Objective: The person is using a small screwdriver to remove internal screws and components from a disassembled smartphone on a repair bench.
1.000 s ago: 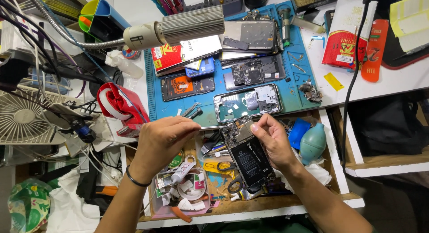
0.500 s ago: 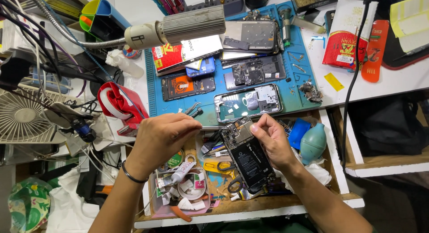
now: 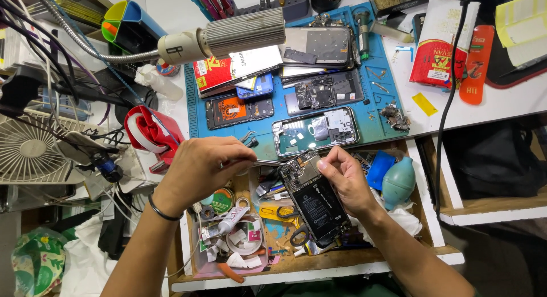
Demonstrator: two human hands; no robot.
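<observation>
Phone (image 3: 315, 201), back cover off and battery bare, sits over the open drawer (image 3: 296, 263), steadied at its upper edge by the right hand (image 3: 345, 180), whose grip pinches the frame. Left hand (image 3: 202, 166) is closed round thin tweezers (image 3: 268, 162), tips at the phone's top corner. Judging by this, disassembly is partway through. Beyond, a blue mat (image 3: 376, 97) on the cluttered white worktop (image 3: 490, 112) carries more opened handsets.

A matt blue rubbery mat (image 3: 380, 97) lies under glossy opened phones, the opened phone (image 3: 314, 199) shows a smooth black battery and bare metal, the tweezers (image 3: 268, 162) are shiny metal, the drawer (image 3: 424, 188) raw wood.
</observation>
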